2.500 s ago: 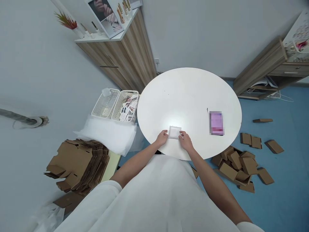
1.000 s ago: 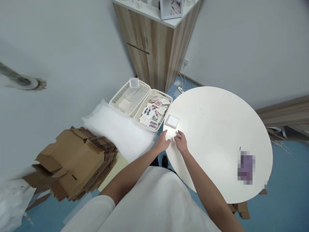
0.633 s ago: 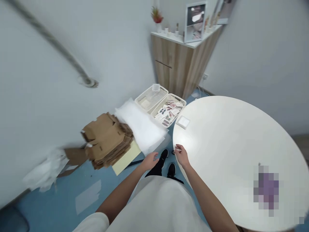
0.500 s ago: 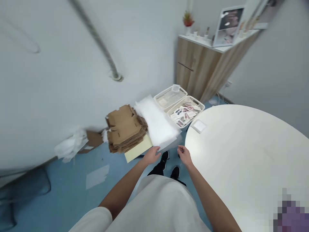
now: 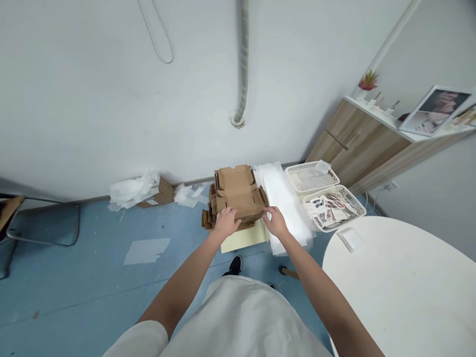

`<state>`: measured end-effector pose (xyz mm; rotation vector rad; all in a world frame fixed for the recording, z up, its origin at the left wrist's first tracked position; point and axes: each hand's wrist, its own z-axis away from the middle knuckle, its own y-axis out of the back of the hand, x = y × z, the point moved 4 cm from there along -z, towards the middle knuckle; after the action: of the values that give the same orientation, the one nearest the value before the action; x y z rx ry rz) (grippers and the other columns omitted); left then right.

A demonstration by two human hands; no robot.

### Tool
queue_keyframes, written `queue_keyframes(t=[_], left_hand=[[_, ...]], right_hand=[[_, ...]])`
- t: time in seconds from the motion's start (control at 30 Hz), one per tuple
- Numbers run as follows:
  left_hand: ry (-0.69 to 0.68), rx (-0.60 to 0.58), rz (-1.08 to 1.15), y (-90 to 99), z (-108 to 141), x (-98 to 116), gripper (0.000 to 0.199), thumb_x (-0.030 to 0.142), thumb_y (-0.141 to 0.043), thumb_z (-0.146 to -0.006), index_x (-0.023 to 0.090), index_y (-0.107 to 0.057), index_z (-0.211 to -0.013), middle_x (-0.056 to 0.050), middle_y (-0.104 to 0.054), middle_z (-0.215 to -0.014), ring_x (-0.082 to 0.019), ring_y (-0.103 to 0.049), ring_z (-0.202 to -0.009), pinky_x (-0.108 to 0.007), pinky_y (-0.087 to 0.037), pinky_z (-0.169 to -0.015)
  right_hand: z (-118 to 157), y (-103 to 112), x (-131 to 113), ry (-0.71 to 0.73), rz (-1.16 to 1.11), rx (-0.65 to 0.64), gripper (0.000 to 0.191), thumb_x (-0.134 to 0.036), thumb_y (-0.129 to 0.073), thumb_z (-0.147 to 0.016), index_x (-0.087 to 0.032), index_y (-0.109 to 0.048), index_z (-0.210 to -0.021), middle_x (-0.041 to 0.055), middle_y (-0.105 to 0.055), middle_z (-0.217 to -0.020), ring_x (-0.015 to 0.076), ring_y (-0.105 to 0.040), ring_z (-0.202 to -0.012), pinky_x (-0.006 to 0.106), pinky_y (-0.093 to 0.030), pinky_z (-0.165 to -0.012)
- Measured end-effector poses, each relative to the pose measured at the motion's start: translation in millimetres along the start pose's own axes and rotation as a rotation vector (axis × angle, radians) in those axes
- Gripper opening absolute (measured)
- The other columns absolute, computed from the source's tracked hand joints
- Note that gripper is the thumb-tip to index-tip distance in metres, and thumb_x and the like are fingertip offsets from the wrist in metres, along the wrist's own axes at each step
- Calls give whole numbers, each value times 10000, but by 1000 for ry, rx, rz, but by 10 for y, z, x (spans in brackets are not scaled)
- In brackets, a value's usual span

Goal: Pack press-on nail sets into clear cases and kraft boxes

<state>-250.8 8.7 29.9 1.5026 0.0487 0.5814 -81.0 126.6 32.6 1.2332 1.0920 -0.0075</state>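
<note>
A stack of flattened brown cardboard boxes [image 5: 238, 191] lies in front of me by the wall, on a pale yellow board [image 5: 243, 239]. My left hand [image 5: 226, 223] rests on the near left edge of the top box, its fingers stretched out over the cardboard. At the near right corner, my right hand [image 5: 275, 221] has thumb and fingers closed on the box's edge. White foam sheets [image 5: 280, 191] lie just right of the stack, partly under my right hand and forearm.
Two white plastic baskets stand beyond the sheets; the nearer basket [image 5: 330, 229] holds printed cards. A round white table [image 5: 405, 287] is on my right, with a small white box [image 5: 351, 239] on it. A wooden cabinet [image 5: 357, 141] stands behind. Crumpled white wrapping [image 5: 134, 191] lies left.
My view has swung left, towards the cardboard stack. Both hands have moved from beside the foam sheets and table edge onto the top box, and the right has closed on its edge.
</note>
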Motion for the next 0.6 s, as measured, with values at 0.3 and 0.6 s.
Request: queue_keyframes(t=[0.3, 0.6], left_hand=[[-77, 0, 120, 20, -96, -588, 568, 454, -521, -717, 113, -453, -1166, -141, -510, -1100, -280, -476, -1033, -393, -308, -923], [-216, 25, 192, 91, -118, -431, 556, 491, -523, -714, 155, -464, -1153, -133, -506, -1171, -284, -446, -1104, -484, -117, -1022]], right_hand=[[-569, -454, -35, -185, 173, -69, 425, -228, -541, -689, -132, -541, -1103, 147, -421, -1257, 283, -355, -1201, 413, -313, -978], [-672, -89, -65, -378, -321, 134, 508, -330, -557, -671, -181, -516, -1155, 82, -588, -1106, 208, -569, -937, 382, -450, -832]])
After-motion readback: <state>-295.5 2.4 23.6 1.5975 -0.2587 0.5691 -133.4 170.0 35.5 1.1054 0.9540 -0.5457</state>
